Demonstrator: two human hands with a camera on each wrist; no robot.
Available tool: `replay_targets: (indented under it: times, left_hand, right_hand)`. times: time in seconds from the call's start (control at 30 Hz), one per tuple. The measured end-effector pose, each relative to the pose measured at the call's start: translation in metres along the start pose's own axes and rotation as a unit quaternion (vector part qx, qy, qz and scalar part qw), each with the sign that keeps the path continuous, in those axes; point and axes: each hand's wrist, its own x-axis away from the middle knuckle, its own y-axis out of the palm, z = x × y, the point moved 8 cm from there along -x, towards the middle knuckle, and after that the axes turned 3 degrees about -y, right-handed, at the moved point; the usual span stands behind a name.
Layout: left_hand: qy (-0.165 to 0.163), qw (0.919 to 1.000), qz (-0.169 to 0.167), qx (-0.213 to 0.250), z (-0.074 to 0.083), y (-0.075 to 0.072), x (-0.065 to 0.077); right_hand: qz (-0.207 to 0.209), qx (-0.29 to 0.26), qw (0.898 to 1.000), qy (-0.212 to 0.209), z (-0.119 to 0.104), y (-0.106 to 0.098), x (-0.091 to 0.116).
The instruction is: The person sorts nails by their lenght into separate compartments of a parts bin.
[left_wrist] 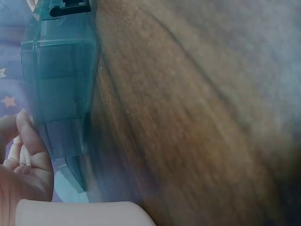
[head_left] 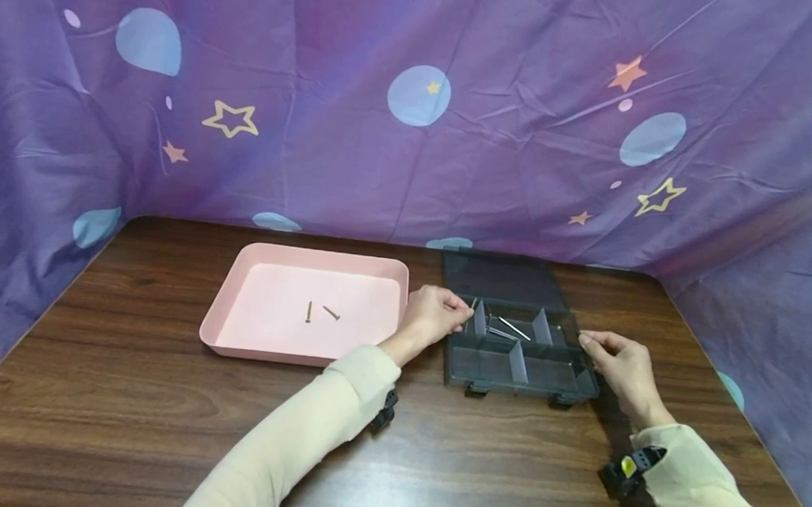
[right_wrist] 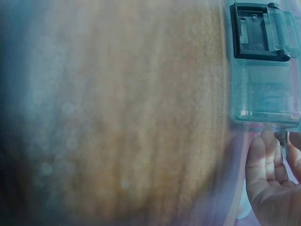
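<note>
A dark see-through compartment box [head_left: 484, 364] lies on the table with its lid [head_left: 502, 279] folded back. Over its left rear compartment, my left hand [head_left: 433, 317] pinches a small brass-coloured screw [head_left: 474, 303] between thumb and forefinger; the left wrist view hides that screw. At the box's right wall is my right hand [head_left: 622, 367], its thumb and fingers gripping the edge. Silver nails [head_left: 515, 328] lie in the rear middle compartment. To the left stands a pink tray [head_left: 236, 293], holding one upright-lying screw [head_left: 308, 312] and one slanted screw [head_left: 331, 312].
Two black latches [head_left: 477, 389] stick out from the box's front side. The wooden table [head_left: 159, 417] runs back to a purple curtain [head_left: 344, 126] with stars and dots. The left forearm passes in front of the tray's right front corner.
</note>
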Motion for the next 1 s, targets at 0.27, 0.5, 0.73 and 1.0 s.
replay_targets:
  times: [0.27,0.5,0.73,1.0]
  left_hand:
    - [0.000,0.9998,0.008,-0.019,0.0008,-0.0013,-0.0004]
    - [0.001,0.9999,0.009,-0.012,0.0005,-0.0012,-0.0004]
    - [-0.006,1.0000,0.006,-0.003,0.0004,-0.0014,0.0006]
    - [-0.025,0.9943,-0.029,0.100,-0.0053,-0.0088,0.0059]
  right_hand:
    - [0.004,-0.012,1.000,-0.004,-0.0012,-0.0003,0.0010]
    - [0.005,-0.001,1.000,0.006,-0.0007,-0.0004,0.0007]
    - [0.013,-0.003,1.000,0.006,-0.0012,-0.0007,0.0000]
    - [0.011,-0.014,1.000,-0.007,-0.0015,0.0003,0.0009]
